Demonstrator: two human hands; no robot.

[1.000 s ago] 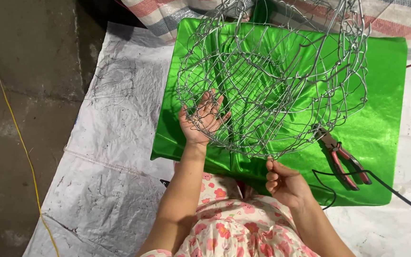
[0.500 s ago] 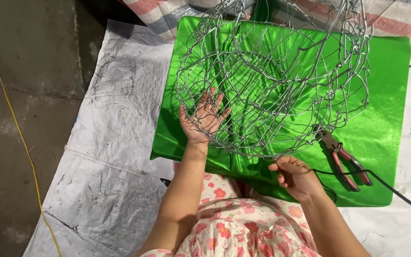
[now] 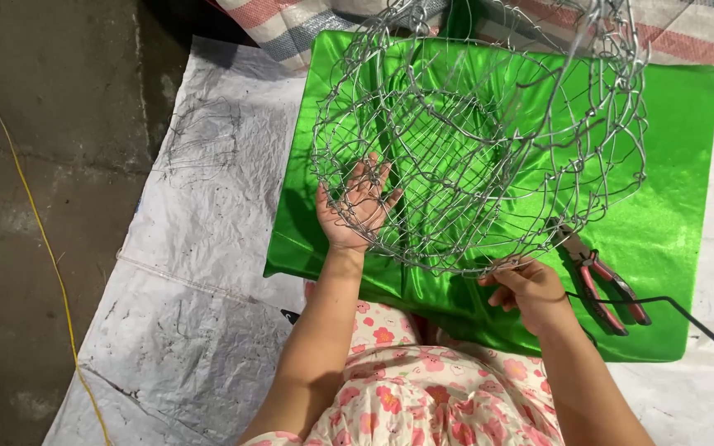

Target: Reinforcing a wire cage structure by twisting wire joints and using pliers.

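Observation:
A large round frame of twisted silver wire (image 3: 489, 157) rests over a shiny green cloth (image 3: 671, 182). My left hand (image 3: 353, 206) presses flat against the frame's lower left side, fingers spread among the wires. My right hand (image 3: 530, 289) pinches the frame's bottom rim between thumb and fingers. Pliers with red-and-black handles (image 3: 601, 277) lie on the green cloth just right of my right hand.
A white plastic sheet (image 3: 183, 248) covers the floor under the green cloth. A black cable (image 3: 687, 318) runs off to the right. A thin yellow cord (image 3: 35, 223) crosses the bare concrete on the left. Striped fabric (image 3: 291, 25) lies at the top.
My right hand moved a little to the right along the bottom rim and took a new hold. My left hand stayed on the frame's left side.

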